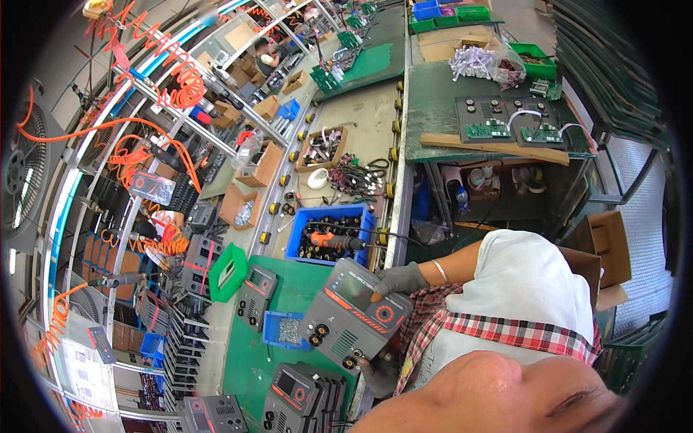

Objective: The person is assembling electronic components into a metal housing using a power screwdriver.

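Observation:
A dark grey front panel (357, 317) with a display window, an orange dial ring, vent slots and black round sockets is tilted up between my gloved hands. My right hand (403, 280), below a bracelet, grips its far edge with the thumb on the face. Around its near lower corner my left hand (380, 374) is closed, partly in shadow. Just beyond the panel, an orange and black power screwdriver (333, 241) lies across a blue bin (367, 213) of black socket parts. A small blue tray (271, 328) of screws sits beside the panel.
Several similar panels (296, 393) are stacked on the green mat (242, 353); another panel (256, 296) lies near a green tray (228, 273). Cable bundles (357, 177) rest on the conveyor. Orange coiled hoses (180, 86) hang at left. Circuit boards (487, 130) lie on the right-hand bench.

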Demonstrator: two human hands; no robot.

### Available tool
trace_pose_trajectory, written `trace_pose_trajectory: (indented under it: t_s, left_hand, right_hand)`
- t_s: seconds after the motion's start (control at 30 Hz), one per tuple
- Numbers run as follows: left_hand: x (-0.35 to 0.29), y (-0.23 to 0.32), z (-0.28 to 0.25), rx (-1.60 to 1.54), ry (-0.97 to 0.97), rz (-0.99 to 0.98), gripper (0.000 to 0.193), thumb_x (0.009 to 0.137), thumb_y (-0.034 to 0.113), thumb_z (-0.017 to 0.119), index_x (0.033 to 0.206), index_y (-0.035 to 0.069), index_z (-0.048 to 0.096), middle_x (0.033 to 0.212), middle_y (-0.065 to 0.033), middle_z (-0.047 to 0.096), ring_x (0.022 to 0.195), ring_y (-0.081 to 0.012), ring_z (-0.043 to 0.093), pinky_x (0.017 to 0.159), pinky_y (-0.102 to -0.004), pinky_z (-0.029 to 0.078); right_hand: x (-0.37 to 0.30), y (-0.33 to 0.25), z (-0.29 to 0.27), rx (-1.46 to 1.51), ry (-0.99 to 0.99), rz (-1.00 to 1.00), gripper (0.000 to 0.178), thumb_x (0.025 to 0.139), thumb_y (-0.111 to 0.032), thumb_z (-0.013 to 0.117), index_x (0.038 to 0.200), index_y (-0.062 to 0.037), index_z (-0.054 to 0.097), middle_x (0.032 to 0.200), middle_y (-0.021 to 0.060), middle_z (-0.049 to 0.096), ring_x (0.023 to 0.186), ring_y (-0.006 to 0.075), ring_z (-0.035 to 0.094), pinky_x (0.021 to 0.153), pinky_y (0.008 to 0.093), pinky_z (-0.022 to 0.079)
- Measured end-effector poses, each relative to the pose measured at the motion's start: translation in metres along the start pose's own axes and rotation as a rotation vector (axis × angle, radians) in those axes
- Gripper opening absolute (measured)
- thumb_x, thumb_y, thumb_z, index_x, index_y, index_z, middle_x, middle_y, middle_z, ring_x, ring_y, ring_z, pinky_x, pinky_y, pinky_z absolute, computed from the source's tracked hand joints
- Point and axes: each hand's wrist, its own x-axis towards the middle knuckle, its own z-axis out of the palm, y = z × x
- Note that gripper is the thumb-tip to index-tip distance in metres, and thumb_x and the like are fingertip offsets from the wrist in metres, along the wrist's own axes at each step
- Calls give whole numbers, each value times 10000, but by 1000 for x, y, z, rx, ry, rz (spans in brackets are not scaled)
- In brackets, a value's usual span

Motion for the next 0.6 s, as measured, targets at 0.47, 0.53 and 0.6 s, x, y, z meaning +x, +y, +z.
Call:
trace_pose_trajectory:
  t_s: [0.47, 0.53, 0.6]
  left_hand:
    - [47, 47, 66, 799, 62, 353, 411, 823, 346, 486, 962, -40, 523, 770, -104, 590, 612, -164, 553, 562, -263, 438]
    - [51, 56, 80, 632, 63, 326, 413, 798, 348, 539, 962, -28, 488, 723, -92, 565, 570, -142, 519, 497, -246, 385]
    - [49, 59, 80, 681, 26, 320, 377, 795, 319, 568, 936, -22, 490, 677, -65, 534, 558, -136, 503, 513, -256, 402]
  right_hand:
    - [-6, -24, -21, 390, 147, -51, 437, 746, -146, 571, 1133, 18, 449, 997, 146, 579, 875, 220, 594, 797, 339, 490]
    - [-4, -23, -18, 337, 126, -216, 532, 725, -170, 597, 1186, 6, 397, 1077, 167, 542, 910, 253, 586, 802, 370, 492]
    - [-3, -25, -25, 407, 128, -59, 532, 698, -179, 620, 1144, 42, 433, 1009, 183, 574, 888, 287, 593, 806, 399, 489]
